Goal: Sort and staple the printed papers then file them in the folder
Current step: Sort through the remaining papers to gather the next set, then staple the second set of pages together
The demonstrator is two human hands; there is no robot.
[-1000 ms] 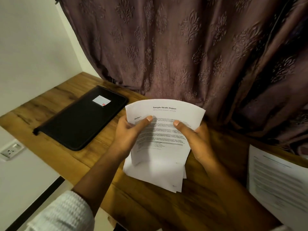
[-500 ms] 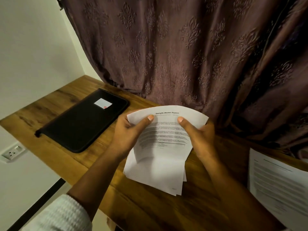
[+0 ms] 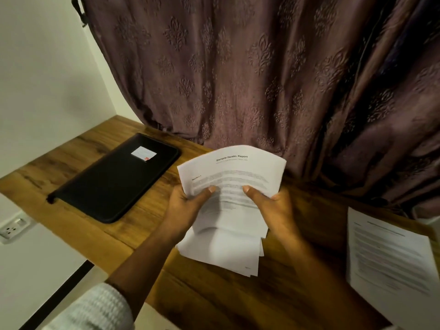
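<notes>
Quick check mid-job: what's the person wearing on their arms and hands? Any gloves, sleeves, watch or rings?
No gloves: the left hand and right hand are bare, with no ring or watch visible. The left arm wears a white ribbed knit sleeve that ends well above the wrist. The right forearm is uncovered down to the picture's bottom edge; whether it has a sleeve cannot be told.

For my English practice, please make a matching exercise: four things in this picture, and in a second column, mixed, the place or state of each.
1 black folder
2 health report stack
3 second paper pile
4 wall socket

A far right on the desk
B gripped by left hand and right hand
C closed, left on the desk
D below the desk edge

Pairs: 1-C, 2-B, 3-A, 4-D
</notes>
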